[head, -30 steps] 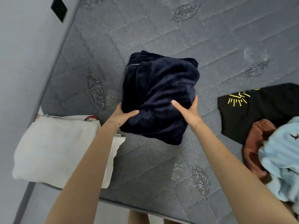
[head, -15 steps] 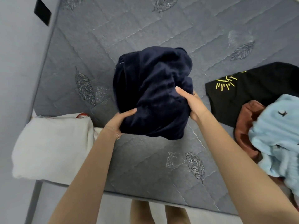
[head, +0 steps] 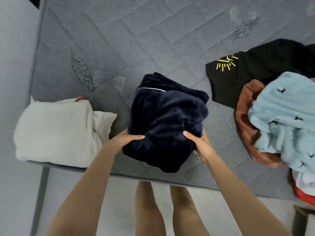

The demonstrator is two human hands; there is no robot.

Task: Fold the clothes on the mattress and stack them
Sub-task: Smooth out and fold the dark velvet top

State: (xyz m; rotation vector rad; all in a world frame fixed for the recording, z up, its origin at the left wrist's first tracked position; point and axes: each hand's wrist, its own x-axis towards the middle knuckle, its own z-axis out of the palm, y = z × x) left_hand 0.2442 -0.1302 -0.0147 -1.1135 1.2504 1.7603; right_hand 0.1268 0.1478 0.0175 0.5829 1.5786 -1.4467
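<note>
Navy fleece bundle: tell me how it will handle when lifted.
Likely floppy: the navy fleece bundle sags past the left hand and right hand gripping it. Probably bulky but light, given the plush pile. Its loose folds may slip open unless supported.

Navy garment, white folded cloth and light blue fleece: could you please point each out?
navy garment point(head: 168, 120): head view, its plush middle.
white folded cloth point(head: 56, 132): head view, flat top.
light blue fleece point(head: 286, 116): head view, bunched middle.

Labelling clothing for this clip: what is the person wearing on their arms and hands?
Nothing covers them: both forearms are bare with no sleeve in view, and the left hand and right hand are ungloved. The left wrist may bear a thin band; unclear.
</note>
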